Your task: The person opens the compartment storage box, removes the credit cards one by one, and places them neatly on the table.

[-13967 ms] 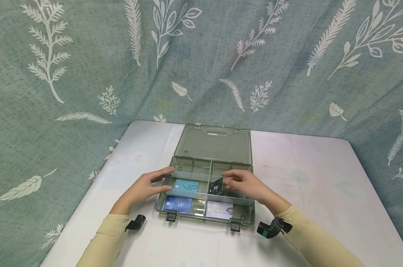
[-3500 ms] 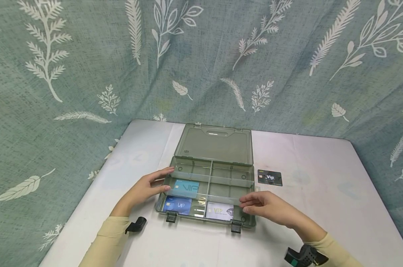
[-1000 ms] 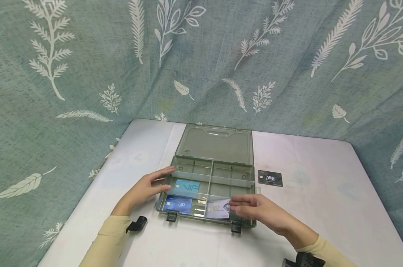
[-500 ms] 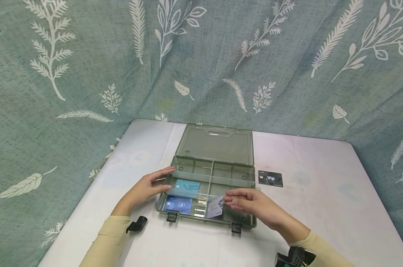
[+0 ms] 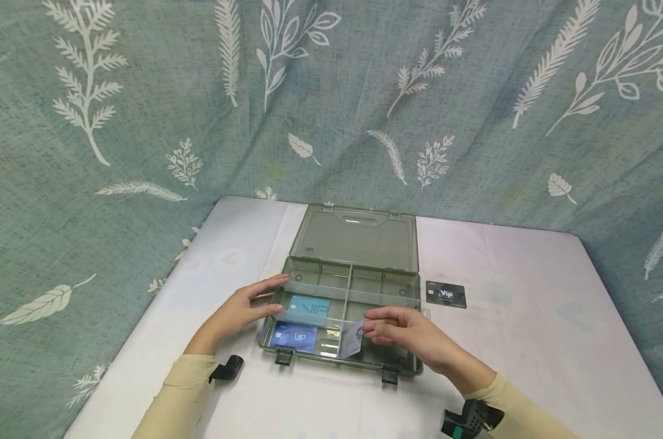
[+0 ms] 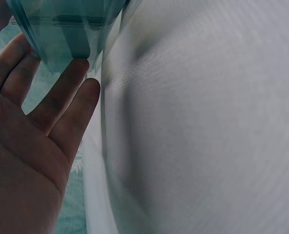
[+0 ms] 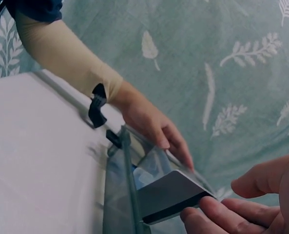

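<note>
A translucent grey-green compartment box [image 5: 383, 302] lies with its lid [image 5: 355, 239] folded back. My left hand [image 5: 238, 312] rests against its left side, fingers mostly straight; the left wrist view shows fingertips touching the box wall. My right hand [image 5: 405, 332] is over the front right compartment, its fingertips at the edge of a white VIP card [image 5: 351, 340]. That card stands tilted up against the middle divider. In the right wrist view its back [image 7: 168, 192] shows a dark stripe, and my right thumb [image 7: 254, 181] is apart from it.
A light blue VIP card [image 5: 308, 309] lies in the middle left compartment, a dark blue VIP card [image 5: 294, 337] in the front left one. A black Vip card [image 5: 445, 294] lies on the white table [image 5: 529, 341], right of the box. A leaf-patterned curtain [image 5: 331, 122] hangs behind.
The black card went from the box to the table on the right. Over the last second my right hand has moved left and tilted up the white card. My left hand has stayed put.
</note>
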`<state>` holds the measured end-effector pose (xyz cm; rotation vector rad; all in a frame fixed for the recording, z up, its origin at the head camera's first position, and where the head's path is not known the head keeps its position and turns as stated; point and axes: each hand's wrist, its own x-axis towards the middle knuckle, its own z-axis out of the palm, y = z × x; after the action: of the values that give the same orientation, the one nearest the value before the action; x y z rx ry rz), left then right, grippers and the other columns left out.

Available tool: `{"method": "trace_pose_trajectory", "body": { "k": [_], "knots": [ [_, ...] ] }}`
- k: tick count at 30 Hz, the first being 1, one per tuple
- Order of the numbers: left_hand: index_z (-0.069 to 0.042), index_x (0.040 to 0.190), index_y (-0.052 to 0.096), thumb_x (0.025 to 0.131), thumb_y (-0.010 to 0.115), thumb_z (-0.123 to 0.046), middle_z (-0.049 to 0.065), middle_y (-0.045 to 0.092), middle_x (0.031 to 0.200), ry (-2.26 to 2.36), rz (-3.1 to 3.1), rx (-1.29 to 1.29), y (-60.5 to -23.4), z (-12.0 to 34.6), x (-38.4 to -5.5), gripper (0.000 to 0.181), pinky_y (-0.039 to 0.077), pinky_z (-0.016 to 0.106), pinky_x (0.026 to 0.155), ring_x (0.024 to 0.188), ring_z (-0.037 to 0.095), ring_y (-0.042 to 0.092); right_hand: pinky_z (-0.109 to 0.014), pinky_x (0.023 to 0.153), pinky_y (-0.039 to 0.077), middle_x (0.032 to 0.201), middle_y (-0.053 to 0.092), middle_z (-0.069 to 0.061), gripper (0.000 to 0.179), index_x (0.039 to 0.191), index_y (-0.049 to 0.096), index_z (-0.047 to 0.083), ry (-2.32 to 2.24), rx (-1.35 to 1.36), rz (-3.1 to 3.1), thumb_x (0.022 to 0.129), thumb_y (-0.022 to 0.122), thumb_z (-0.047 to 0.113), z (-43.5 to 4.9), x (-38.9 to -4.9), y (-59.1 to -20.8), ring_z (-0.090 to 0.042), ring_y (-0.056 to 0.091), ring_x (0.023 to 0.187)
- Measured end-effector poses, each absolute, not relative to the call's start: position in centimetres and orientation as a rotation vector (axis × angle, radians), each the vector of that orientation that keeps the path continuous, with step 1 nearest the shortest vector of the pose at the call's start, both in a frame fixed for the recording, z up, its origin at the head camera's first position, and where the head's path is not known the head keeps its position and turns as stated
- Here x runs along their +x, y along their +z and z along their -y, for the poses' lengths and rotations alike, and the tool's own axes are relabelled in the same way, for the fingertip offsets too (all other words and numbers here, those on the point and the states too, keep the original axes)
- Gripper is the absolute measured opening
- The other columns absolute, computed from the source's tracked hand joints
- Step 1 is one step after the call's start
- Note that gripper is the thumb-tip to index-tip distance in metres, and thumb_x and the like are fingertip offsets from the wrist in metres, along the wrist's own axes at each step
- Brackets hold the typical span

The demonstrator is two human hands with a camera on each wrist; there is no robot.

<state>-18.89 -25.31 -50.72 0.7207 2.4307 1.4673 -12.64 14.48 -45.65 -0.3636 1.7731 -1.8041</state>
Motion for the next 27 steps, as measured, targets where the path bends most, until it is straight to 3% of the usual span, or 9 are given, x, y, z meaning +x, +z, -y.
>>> {"method": "trace_pose_trajectory", "body": {
  "k": [4, 11, 27],
  "knots": [
    [-0.010, 0.152, 0.049, 0.096, 0.073, -0.022, 0.003, 0.038, 0.162, 1.462, -2.436, 0.716, -50.7, 25.3, -18.9, 0.062, 0.038, 0.044, 0.118, 0.147, 0.028, 0.036, -0.038, 0.101, 0.056, 0.129, 0.063, -0.028, 0.048, 0.141, 0.047, -0.015, -1.791, -0.371, -1.800, 0.103, 0.061, 0.011, -14.1, -12.7, -45.9, -0.043, 0.062, 0.120],
    [-0.011, 0.152, 0.048, 0.096, 0.073, -0.021, 0.002, 0.038, 0.162, 1.466, -2.431, 0.716, -50.9, 25.3, -18.9, 0.062, 0.038, 0.043, 0.118, 0.148, 0.027, 0.036, -0.040, 0.096, 0.059, 0.121, 0.067, -0.024, 0.049, 0.138, 0.050, -0.016, -1.769, -0.390, -1.862, 0.102, 0.064, 0.015, -13.5, -12.6, -46.3, -0.031, 0.068, 0.110],
    [-0.010, 0.152, 0.048, 0.096, 0.073, -0.021, 0.002, 0.038, 0.162, 1.459, -2.446, 0.719, -51.0, 25.3, -19.0, 0.062, 0.039, 0.045, 0.118, 0.147, 0.028, 0.037, -0.026, 0.074, 0.061, 0.095, 0.074, -0.007, 0.037, 0.124, 0.065, -0.004, -1.640, -0.436, -2.124, 0.097, 0.072, 0.021, -12.1, -12.2, -47.0, -0.019, 0.071, 0.083]
  ]
}}
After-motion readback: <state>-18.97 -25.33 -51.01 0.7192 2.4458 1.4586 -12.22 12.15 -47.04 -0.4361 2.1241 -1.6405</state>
